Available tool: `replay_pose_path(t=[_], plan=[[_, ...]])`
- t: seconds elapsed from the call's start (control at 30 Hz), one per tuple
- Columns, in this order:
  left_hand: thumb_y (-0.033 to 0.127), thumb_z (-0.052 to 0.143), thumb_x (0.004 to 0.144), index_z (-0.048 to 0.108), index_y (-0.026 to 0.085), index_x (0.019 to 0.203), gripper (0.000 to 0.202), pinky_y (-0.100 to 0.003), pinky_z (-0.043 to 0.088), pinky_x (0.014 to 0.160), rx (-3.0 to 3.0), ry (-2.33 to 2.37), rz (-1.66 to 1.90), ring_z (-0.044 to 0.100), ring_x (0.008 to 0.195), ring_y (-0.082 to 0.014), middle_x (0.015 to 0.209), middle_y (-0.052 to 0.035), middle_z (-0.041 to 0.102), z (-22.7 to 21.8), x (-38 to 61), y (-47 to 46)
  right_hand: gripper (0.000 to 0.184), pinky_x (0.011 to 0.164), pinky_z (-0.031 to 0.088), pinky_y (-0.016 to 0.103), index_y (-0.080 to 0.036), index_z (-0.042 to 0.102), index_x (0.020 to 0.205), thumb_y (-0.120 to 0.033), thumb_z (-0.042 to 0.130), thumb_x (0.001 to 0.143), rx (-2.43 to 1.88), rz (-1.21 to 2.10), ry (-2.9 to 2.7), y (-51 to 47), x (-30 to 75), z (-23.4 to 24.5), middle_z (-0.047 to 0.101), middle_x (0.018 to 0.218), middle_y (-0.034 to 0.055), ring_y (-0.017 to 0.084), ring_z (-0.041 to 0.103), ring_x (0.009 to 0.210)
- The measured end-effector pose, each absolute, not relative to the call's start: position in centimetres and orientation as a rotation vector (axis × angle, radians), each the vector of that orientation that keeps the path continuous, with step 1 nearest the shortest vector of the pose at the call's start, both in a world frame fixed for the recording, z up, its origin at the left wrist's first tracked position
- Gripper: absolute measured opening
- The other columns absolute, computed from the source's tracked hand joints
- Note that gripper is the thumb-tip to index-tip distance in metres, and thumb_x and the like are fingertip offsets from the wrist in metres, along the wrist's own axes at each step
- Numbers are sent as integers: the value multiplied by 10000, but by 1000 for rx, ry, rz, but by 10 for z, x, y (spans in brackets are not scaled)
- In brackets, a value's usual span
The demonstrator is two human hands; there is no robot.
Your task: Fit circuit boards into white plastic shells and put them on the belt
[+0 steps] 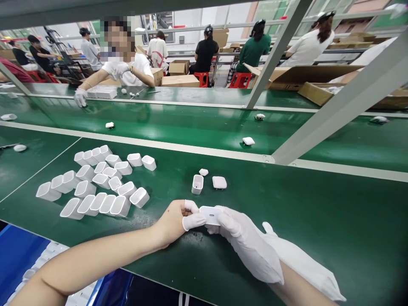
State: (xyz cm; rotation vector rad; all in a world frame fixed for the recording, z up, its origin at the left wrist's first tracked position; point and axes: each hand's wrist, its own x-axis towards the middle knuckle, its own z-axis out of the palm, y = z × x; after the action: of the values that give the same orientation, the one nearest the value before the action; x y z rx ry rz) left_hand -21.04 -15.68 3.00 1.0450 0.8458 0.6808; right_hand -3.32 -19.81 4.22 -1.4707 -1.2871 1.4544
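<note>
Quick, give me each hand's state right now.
Left hand: closed, pinching the small white case.
Right hand: closed on the same case, gloved.

Your left hand point(174, 222) lies low on its side, bare but for white caps on thumb and forefinger point(194, 221), and those two are pinched shut, tips pointing right. Your right hand point(244, 244), in a white glove, meets it fingertip to fingertip — fingers curled closed, knuckles up. Your left forearm point(95, 259) reaches in long and bare from the lower left; your right forearm point(299, 287) enters short from the lower right.
</note>
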Motion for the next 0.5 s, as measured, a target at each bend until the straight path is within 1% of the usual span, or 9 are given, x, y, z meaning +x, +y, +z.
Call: replay_pose_path(t=[0.1, 0.2, 0.3, 0.4, 0.47, 0.5], plan=[[547, 824, 516, 564, 134, 602, 495, -235, 335, 589, 1029, 856, 676, 433, 596, -121, 570, 16, 515, 30, -210, -156, 432, 804, 430, 400, -229, 642, 739, -631, 513, 827, -1443, 1555, -1296, -198, -32, 41, 663, 805, 52, 256, 580, 845], [538, 823, 528, 579, 129, 636, 488, -235, 335, 600, 1041, 881, 675, 440, 622, -124, 604, 7, 537, 29, -210, -155, 457, 847, 411, 414, -205, 608, 772, -650, 514, 813, -1392, 1638, -1264, -196, -34, 45, 631, 841, 43, 247, 561, 873], [519, 812, 565, 582, 124, 677, 471, -236, 338, 621, 1053, 899, 680, 437, 637, -120, 629, 10, 529, 27, -211, -154, 459, 849, 414, 397, -198, 569, 786, -656, 545, 792, -1411, 1625, -1228, -195, -36, 48, 607, 835, 25, 225, 552, 868], [478, 795, 612, 588, 123, 737, 429, -250, 363, 649, 1088, 875, 667, 452, 647, -123, 653, 14, 514, 23, -213, -154, 438, 807, 445, 371, -201, 542, 809, -633, 604, 773, -1441, 1547, -1220, -194, -36, 44, 630, 843, 25, 219, 576, 864], [447, 761, 667, 597, 129, 818, 388, -261, 391, 649, 1158, 833, 665, 468, 642, -128, 666, 16, 508, 21, -215, -153, 424, 816, 469, 376, -204, 550, 866, -597, 662, 750, -1376, 1522, -1222, -194, -34, 39, 656, 906, 41, 227, 601, 895], [416, 747, 692, 598, 137, 876, 366, -267, 408, 646, 1236, 820, 688, 477, 645, -131, 685, 16, 511, 21, -217, -152, 424, 852, 473, 389, -208, 562, 927, -565, 692, 740, -1345, 1498, -1238, -194, -33, 36, 663, 966, 54, 233, 608, 933]])
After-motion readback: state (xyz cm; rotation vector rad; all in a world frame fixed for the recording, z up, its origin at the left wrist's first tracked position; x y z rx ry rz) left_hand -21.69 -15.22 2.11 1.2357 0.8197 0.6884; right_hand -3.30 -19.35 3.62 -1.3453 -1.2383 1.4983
